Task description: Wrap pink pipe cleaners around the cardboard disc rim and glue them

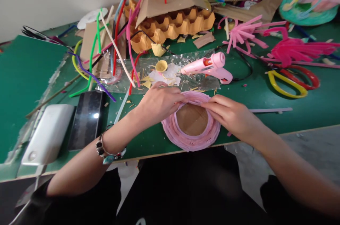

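A round pink ring of coiled pipe cleaners [191,142] on a cardboard base [192,120] lies at the table's front edge. My left hand [162,101] pinches the ring's upper left rim, fingers curled over its inner edge. At the upper right rim, my right hand [228,113] grips the same ring between thumb and fingers. Just beyond it, a pink glue gun [209,68] rests on a clear plastic sheet [132,72], its nozzle pointing left. Near that nozzle stands a small yellow cardboard cup [161,66] on a whitish patch.
Loose pipe cleaners [91,55], an egg carton [172,26] and cardboard fill the back. Scissors [288,83] and pink pipe-cleaner bundles [294,49] lie right. A phone [87,118] and a white power bank [49,134] sit left. A glue stick [273,110] lies right of my right hand.
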A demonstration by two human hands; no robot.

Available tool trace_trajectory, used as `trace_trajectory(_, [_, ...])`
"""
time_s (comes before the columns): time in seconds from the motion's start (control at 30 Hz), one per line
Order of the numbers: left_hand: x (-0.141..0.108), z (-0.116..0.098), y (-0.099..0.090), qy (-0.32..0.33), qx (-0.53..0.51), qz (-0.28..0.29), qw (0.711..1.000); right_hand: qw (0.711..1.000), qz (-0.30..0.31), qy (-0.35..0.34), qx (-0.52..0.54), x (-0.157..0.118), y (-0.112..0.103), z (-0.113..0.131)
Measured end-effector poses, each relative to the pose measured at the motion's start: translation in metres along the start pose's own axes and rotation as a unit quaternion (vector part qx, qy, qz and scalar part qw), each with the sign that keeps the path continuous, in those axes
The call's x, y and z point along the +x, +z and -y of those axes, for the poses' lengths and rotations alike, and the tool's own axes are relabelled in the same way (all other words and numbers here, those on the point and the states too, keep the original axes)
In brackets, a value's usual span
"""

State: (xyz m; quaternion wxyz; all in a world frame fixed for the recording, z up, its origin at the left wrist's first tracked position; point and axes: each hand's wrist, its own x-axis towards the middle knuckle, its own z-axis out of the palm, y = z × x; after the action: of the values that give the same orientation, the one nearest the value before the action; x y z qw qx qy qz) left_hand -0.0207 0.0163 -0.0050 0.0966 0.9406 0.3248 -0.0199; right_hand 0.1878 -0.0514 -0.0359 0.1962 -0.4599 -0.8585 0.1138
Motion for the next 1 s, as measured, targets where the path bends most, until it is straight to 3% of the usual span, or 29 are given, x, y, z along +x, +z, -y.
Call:
trace_trajectory(0.4, [-0.003, 0.021, 0.012, 0.071, -0.063, -0.050, 0.994, 0.999, 0.001, 0.024, -0.022, -0.003, 0.003, 0.002])
trace_trajectory(0.8, [0.002, 0.019, 0.002, 0.070, -0.071, 0.008, 0.995, 1.000, -0.025, 0.008, -0.017, -0.001, 0.003, 0.003])
trace_trajectory(1.0, [0.000, 0.019, 0.002, 0.067, -0.064, 0.010, 0.996, 0.998, -0.048, -0.015, -0.027, -0.001, 0.002, 0.002])
